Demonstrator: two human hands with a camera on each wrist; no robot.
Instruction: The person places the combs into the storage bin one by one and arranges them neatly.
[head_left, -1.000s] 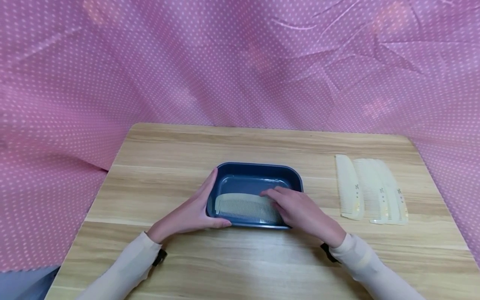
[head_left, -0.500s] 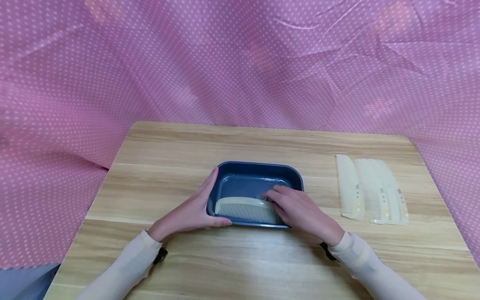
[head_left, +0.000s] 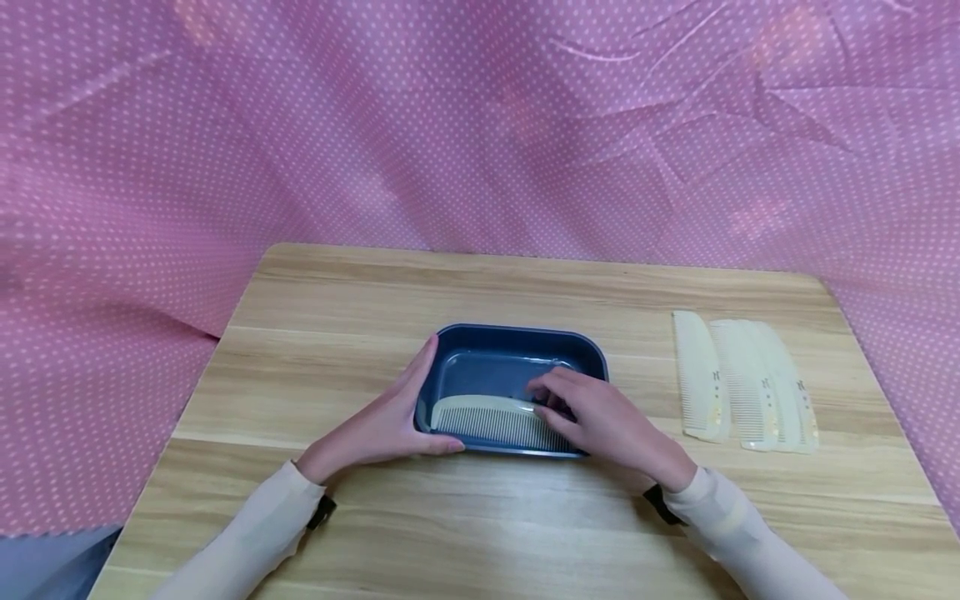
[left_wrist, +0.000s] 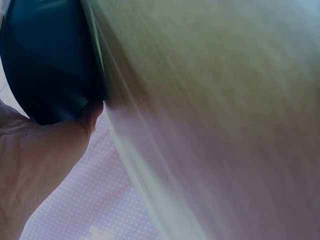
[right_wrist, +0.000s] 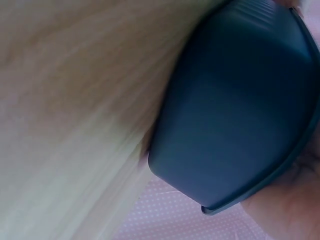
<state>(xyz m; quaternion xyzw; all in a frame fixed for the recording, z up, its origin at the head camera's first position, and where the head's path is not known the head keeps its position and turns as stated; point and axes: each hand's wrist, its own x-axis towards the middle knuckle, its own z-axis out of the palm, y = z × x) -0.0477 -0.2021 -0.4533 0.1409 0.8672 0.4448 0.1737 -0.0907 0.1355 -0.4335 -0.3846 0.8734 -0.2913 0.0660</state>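
A dark blue rectangular tray (head_left: pixel 498 371) sits on the wooden table, with a pale comb (head_left: pixel 491 421) lying lengthwise along its near side. The comb's right end is partly covered by my right hand (head_left: pixel 600 417). That hand hovers over the tray's right part, fingers loosely bent and thumb apart, with nothing visible between them. My left hand (head_left: pixel 382 421) holds the tray's left end, thumb along the front wall and fingers along the left side. In the left wrist view, its thumb (left_wrist: pixel 92 112) touches the tray's outer wall. The right wrist view shows mostly the tray's outside (right_wrist: pixel 230 115).
Several similar pale combs (head_left: pixel 701 375) lie on the table (head_left: pixel 337 333) to the right of the tray, some overlapping, teeth facing left. A pink dotted cloth (head_left: pixel 480 125) hangs behind and at both sides of the table.
The comb has settled slightly toward the tray's near wall. My right fingers have parted from it, the thumb drawing away. The left hand stays on the tray.
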